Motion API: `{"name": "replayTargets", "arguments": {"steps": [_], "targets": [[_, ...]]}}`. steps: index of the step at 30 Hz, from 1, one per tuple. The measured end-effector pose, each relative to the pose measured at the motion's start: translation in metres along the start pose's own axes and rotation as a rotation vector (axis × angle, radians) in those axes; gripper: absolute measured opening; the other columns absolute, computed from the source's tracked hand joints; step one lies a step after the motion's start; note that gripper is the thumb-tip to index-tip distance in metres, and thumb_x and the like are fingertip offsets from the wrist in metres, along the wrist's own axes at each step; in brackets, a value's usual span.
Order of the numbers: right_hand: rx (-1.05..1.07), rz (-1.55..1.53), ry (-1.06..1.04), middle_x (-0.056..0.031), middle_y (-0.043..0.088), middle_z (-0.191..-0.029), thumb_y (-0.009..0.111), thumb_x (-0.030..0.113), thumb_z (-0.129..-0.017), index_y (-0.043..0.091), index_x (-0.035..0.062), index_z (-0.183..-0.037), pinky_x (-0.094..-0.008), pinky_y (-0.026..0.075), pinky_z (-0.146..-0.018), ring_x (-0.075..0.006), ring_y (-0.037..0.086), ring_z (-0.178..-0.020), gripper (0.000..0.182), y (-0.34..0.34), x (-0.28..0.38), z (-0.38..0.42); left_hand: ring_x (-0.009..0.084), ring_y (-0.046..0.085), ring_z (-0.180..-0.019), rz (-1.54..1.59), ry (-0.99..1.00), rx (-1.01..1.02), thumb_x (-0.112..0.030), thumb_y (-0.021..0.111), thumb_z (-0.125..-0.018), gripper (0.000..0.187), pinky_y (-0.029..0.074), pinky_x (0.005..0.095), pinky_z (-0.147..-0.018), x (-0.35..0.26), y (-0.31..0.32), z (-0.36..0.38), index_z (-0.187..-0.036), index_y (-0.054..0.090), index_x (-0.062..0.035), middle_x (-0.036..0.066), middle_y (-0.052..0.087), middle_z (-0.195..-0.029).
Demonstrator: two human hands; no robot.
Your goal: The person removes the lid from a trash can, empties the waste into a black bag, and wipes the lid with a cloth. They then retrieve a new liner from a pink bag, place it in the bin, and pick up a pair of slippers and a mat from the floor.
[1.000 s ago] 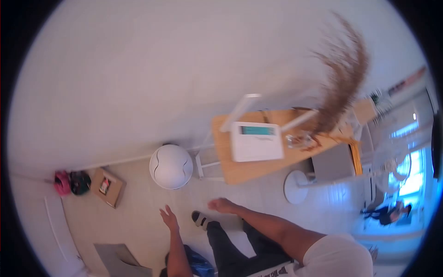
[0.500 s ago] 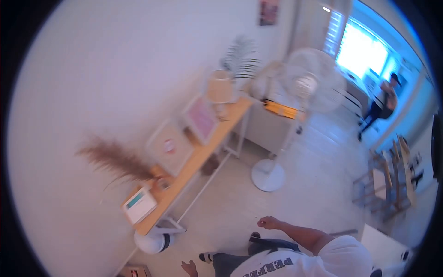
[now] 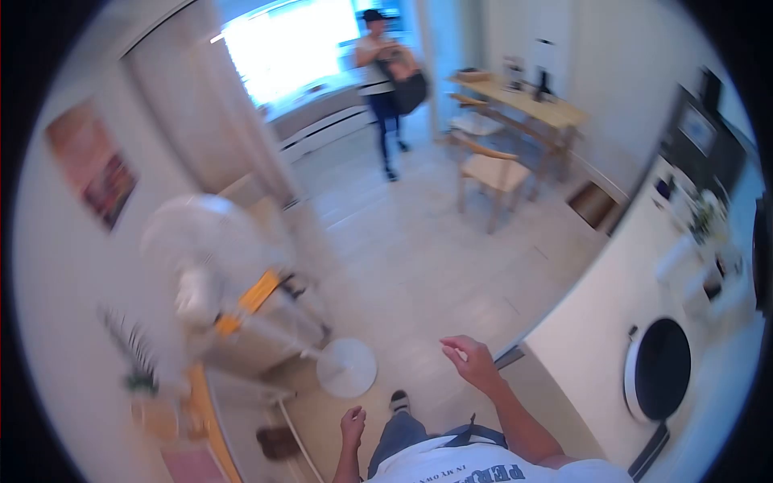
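Observation:
My right hand (image 3: 469, 360) is held out in front of my body over the floor, its fingers loosely apart with nothing in them. Lower and to the left, my left hand (image 3: 353, 425) hangs with its fingers curled in and no object showing in it. Nearest to the left hand is the round white base (image 3: 346, 368) of a standing fan (image 3: 197, 294). A white counter (image 3: 555, 354) lies to the right of my right hand. Neither hand touches any of these things.
A person (image 3: 378, 72) stands near the bright window, holding a dark bulky item (image 3: 409, 90). Wooden chairs (image 3: 495, 167) stand by a wooden table (image 3: 531, 103). On the counter is a round black-topped device (image 3: 662, 366). A narrow wooden table (image 3: 211, 423) is at lower left.
My view has swung right, so the fan now appears at left and the counter at right. The other person appears nearer and more upright. My left hand's fingers have curled in.

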State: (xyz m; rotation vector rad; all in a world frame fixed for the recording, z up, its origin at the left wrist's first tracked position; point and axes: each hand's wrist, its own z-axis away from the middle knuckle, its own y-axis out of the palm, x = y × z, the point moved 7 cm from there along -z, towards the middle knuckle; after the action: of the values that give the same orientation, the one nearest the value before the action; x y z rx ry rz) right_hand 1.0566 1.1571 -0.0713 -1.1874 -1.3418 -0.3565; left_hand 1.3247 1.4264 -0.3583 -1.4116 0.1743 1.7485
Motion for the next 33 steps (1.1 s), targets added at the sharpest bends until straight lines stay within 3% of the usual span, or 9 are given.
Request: {"name": "replayTargets", "arguments": {"steps": [5, 9, 11, 17, 20, 22, 25, 30, 33], "targets": [[-0.756, 0.221, 0.2, -0.0107, 0.059, -0.077, 0.057, 0.008, -0.085, 0.063, 0.0049, -0.097, -0.0268, 0.048, -0.057, -0.0188, 0.06, -0.066, 0.014, -0.141, -0.039, 0.02, 0.0138, 0.06, -0.08, -0.152, -0.038, 0.603, -0.022, 0.061, -0.083, 0.036, 0.049, 0.027, -0.066, -0.138, 0.145, -0.109, -0.113, 0.058, -0.0026, 0.009, 0.064, -0.096], [-1.207, 0.404, 0.388, -0.0054, 0.052, -0.067, 0.056, 0.007, -0.086, 0.062, 0.0063, -0.1, -0.025, 0.037, -0.047, -0.0107, 0.044, -0.051, 0.015, -0.179, -0.075, 0.058, 0.0183, 0.062, -0.081, -0.352, 0.259, 0.858, -0.022, 0.061, -0.082, 0.034, 0.05, 0.0307, -0.071, -0.246, 0.248, -0.171, -0.109, 0.061, -0.0006, 0.013, 0.065, -0.094], [-1.288, 0.354, 0.599, -0.0018, 0.046, -0.055, 0.055, 0.008, -0.088, 0.062, 0.0051, -0.099, -0.0227, 0.036, -0.047, -0.0073, 0.042, -0.049, 0.014, -0.18, -0.089, 0.072, 0.0198, 0.063, -0.082, -0.389, 0.423, 0.925, -0.022, 0.061, -0.082, 0.032, 0.05, 0.0316, -0.073, -0.301, 0.3, -0.193, -0.106, 0.063, -0.001, 0.014, 0.066, -0.094], [-1.481, 0.33, 0.638, -0.0021, 0.049, -0.056, 0.053, 0.007, -0.089, 0.062, 0.0041, -0.099, -0.0223, 0.038, -0.047, -0.0069, 0.048, -0.05, 0.014, -0.194, -0.092, 0.044, 0.0131, 0.061, -0.073, -0.348, 0.642, 1.169, -0.02, 0.061, -0.084, 0.029, 0.048, 0.0246, -0.06, -0.44, 0.478, -0.2, -0.106, 0.061, -0.0015, 0.006, 0.063, -0.087], [-1.622, 0.332, 0.652, -0.0033, 0.054, -0.059, 0.052, 0.006, -0.089, 0.062, 0.0027, -0.097, -0.0215, 0.041, -0.047, -0.0067, 0.051, -0.051, 0.013, -0.213, -0.092, 0.027, 0.011, 0.059, -0.065, -0.206, 0.61, 1.368, -0.018, 0.063, -0.083, 0.022, 0.047, 0.0226, -0.056, -0.516, 0.575, -0.158, -0.098, 0.063, -0.0018, 0.005, 0.063, -0.078], [-1.679, 0.312, 0.655, -0.0033, 0.053, -0.058, 0.052, 0.006, -0.089, 0.062, 0.0029, -0.097, -0.0213, 0.041, -0.047, -0.0065, 0.05, -0.051, 0.013, -0.231, -0.106, 0.015, 0.0149, 0.061, -0.072, -0.214, 0.81, 1.336, -0.015, 0.064, -0.079, 0.015, 0.049, 0.0275, -0.064, -0.56, 0.64, -0.129, -0.088, 0.065, -0.0021, 0.008, 0.065, -0.08], [-1.711, 0.265, 0.611, -0.0044, 0.055, -0.057, 0.053, 0.007, -0.089, 0.063, 0.0033, -0.097, -0.0223, 0.042, -0.047, -0.0067, 0.052, -0.051, 0.013, -0.272, -0.139, -0.002, 0.0151, 0.06, -0.068, -0.053, 1.024, 1.347, -0.013, 0.065, -0.077, 0.012, 0.048, 0.0274, -0.062, -0.623, 0.724, -0.082, -0.084, 0.065, -0.0033, 0.008, 0.064, -0.078], [-1.703, 0.387, 0.66, -0.0061, 0.059, -0.063, 0.055, 0.005, -0.087, 0.064, 0.004, -0.097, -0.0219, 0.045, -0.05, -0.0099, 0.058, -0.055, 0.014, -0.347, -0.136, -0.043, 0.0163, 0.058, -0.064, 0.017, 1.188, 1.46, -0.013, 0.065, -0.078, 0.01, 0.047, 0.0275, -0.06, -0.717, 0.858, 0.005, -0.082, 0.064, -0.0041, 0.008, 0.062, -0.077], [-1.763, 0.493, 0.757, -0.0049, 0.06, -0.065, 0.056, 0.006, -0.086, 0.065, 0.0049, -0.097, -0.0235, 0.046, -0.051, -0.0108, 0.058, -0.056, 0.014, -0.361, -0.139, -0.041, 0.0184, 0.059, -0.068, 0.158, 1.49, 1.405, -0.012, 0.064, -0.079, 0.01, 0.048, 0.0279, -0.061, -0.774, 0.931, 0.061, -0.085, 0.064, -0.0042, 0.01, 0.063, -0.079]]}}
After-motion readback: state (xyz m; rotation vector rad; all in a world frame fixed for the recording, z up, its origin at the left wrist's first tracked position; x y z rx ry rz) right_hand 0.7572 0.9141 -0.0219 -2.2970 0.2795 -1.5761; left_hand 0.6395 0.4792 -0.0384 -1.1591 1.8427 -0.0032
